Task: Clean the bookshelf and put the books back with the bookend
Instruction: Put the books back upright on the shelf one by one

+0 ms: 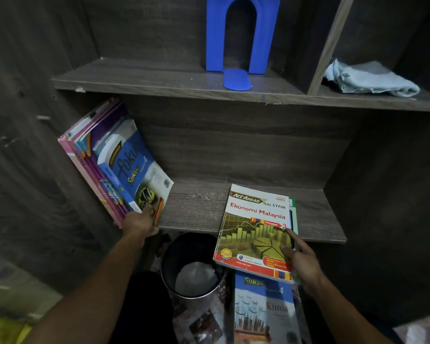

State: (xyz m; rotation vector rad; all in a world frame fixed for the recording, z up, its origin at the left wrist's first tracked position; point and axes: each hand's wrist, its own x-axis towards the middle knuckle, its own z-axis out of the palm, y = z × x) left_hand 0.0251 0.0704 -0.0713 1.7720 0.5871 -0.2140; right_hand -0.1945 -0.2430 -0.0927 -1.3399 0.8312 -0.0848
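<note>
I see left grip (139, 223) clamping the leaning books (114, 160) up-left of it. Right grip (301, 259) pinches the Ekonomi book (256, 232) by its corner, flat on the lower shelf (196, 207). The bookend (241, 33) stands well above both.

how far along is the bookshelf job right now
Looks done: cloth lies aside on upper shelf, so wiping seems over. In hand: left hand holds leaning books on lower shelf; right hand grips Ekonomi Malaysia book. Left: Kimia book below, bookend standing alone up top.
</note>
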